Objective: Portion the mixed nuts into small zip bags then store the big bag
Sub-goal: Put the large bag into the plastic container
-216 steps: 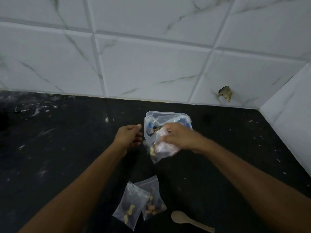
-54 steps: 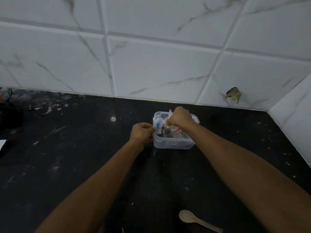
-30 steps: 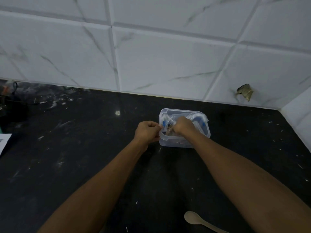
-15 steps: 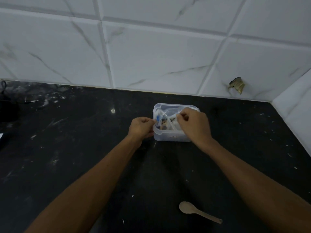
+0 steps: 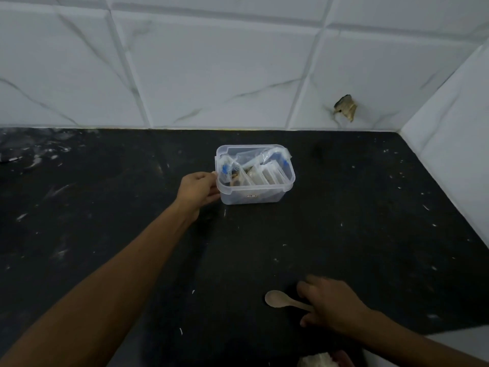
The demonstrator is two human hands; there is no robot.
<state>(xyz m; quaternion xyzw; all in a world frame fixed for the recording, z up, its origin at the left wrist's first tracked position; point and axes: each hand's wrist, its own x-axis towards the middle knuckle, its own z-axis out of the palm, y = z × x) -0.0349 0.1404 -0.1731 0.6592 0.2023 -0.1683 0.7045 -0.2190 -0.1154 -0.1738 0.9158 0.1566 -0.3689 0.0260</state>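
Standing upright — clear zip bags (image 5: 260, 173), seemingly nut-filled — inside open tub (image 5: 254, 198).

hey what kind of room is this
Probably a home kitchen: a black stone countertop in a corner of white marble-look wall tiles, with a wooden spoon and a clear food container.
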